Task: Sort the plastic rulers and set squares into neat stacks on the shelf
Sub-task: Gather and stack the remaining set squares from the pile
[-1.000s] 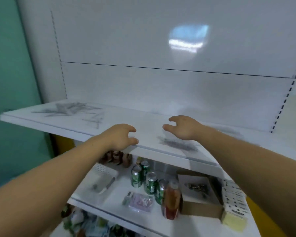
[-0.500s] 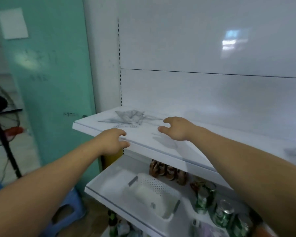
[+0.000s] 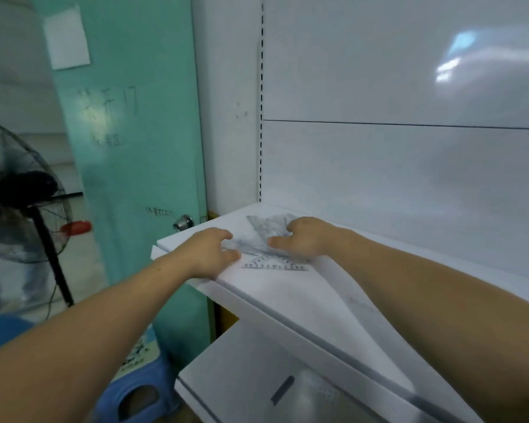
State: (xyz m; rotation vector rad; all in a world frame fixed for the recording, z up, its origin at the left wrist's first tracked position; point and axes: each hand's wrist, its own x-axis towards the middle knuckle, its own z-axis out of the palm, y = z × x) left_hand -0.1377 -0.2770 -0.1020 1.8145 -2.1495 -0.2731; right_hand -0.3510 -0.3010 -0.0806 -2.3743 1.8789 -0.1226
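Observation:
A loose pile of clear plastic set squares and rulers (image 3: 264, 232) lies at the left end of the white upper shelf (image 3: 303, 297). One clear set square (image 3: 275, 265) sticks out of the pile toward the front edge. My left hand (image 3: 209, 253) is at the pile's left side, fingers loosely curled, fingertips touching its edge. My right hand (image 3: 306, 239) is over the pile's right side, thumb and fingers spread on the plastic. Neither hand visibly grips a piece.
Just left of the shelf end is a teal door (image 3: 129, 178) with a metal knob (image 3: 183, 222). A black standing fan (image 3: 22, 196) and a blue stool (image 3: 135, 398) stand at the left. Below is a lower shelf holding a white tray (image 3: 303, 395).
My view has swung left along the shelf. Both hands have moved left from the shelf's middle and front edge onto the pile at its left end.

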